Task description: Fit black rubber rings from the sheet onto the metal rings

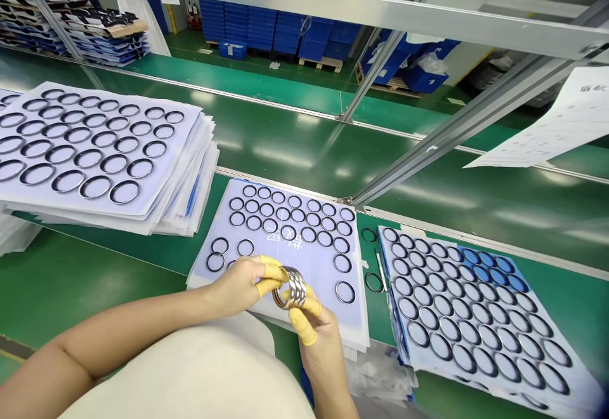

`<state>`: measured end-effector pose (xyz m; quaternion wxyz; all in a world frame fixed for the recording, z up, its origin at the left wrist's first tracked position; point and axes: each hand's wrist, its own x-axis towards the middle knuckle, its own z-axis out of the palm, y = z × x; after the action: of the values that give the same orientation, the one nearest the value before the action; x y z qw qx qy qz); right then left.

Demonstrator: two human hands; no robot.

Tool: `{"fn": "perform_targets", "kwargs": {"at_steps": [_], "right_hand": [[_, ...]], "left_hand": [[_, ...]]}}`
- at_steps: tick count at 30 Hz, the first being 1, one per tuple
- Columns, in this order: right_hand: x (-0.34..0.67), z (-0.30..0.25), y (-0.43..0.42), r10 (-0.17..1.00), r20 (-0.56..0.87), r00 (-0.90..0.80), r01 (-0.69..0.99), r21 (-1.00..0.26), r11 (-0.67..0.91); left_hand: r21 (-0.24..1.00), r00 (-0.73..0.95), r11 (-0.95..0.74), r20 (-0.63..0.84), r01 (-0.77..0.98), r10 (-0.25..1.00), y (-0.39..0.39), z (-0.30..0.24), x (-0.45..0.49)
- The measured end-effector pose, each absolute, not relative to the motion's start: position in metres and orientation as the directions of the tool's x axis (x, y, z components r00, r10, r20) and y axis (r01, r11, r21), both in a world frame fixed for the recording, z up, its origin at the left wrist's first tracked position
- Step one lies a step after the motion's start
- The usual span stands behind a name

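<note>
A short stack of several shiny metal rings point(295, 287) is held above the middle sheet. My right hand point(320, 330), with yellow finger cots on its fingertips, is closed around the stack from the right and below. From the left, my left hand point(245, 282), also in yellow finger cots, pinches at the stack's near-left edge; its fingertips partly cover the rings there. Beneath them lies a white sheet point(316, 260) on a pile, with rows of dark-edged rings point(287, 232) along its far and right sides. A few loose rings point(245, 247) lie at its left, partly hidden by my left hand.
On the left stands a tall pile of sheets point(183, 171) topped with rings. To the right, another sheet point(397, 343) carries many rings. Between sheets lie two rings and a thin white-tipped tool point(380, 270). A metal frame post point(457, 120) and hanging paper point(547, 127) stand beyond.
</note>
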<state>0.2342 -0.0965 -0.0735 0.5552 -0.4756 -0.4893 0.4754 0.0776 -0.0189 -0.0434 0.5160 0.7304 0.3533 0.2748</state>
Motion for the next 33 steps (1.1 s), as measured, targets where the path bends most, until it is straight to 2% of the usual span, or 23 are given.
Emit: {"fn": "perform_targets", "kwargs": {"at_steps": [2,7,11,15,20,24,29,33], "right_hand": [[0.236,-0.086,-0.097,0.995,0.071,0.076,0.028,-0.997,0.069],[0.255,-0.128,-0.102,0.966,0.168,0.194,0.38,-0.921,0.084],[0.277,-0.179,-0.104,0.91,0.325,0.256,0.664,-0.744,0.078],[0.284,-0.223,-0.11,0.908,0.393,0.147,0.851,-0.517,0.087],[0.296,-0.242,-0.121,0.912,0.401,0.083,0.961,-0.275,0.034],[0.312,-0.244,-0.129,0.926,0.373,0.066,0.991,-0.129,-0.018],[0.326,-0.243,-0.141,0.932,0.35,0.093,0.996,-0.015,-0.093],[0.339,-0.244,-0.146,0.929,0.35,0.123,0.99,0.028,-0.142]], "left_hand": [[0.923,0.646,-0.263,0.02,0.282,0.763,-0.019,-0.061,0.087],[0.843,0.68,-0.382,0.028,0.377,0.733,-0.014,-0.112,0.098],[0.699,0.71,-0.502,-0.013,0.51,0.704,-0.011,-0.155,0.093],[0.612,0.777,-0.594,-0.053,0.522,0.628,-0.018,-0.188,0.092],[0.52,0.837,-0.699,-0.059,0.491,0.544,-0.024,-0.2,0.101],[0.467,0.873,-0.761,-0.054,0.451,0.484,-0.022,-0.202,0.114],[0.414,0.896,-0.806,-0.062,0.424,0.439,-0.021,-0.211,0.126],[0.383,0.901,-0.822,-0.079,0.422,0.426,-0.023,-0.216,0.127]]}}
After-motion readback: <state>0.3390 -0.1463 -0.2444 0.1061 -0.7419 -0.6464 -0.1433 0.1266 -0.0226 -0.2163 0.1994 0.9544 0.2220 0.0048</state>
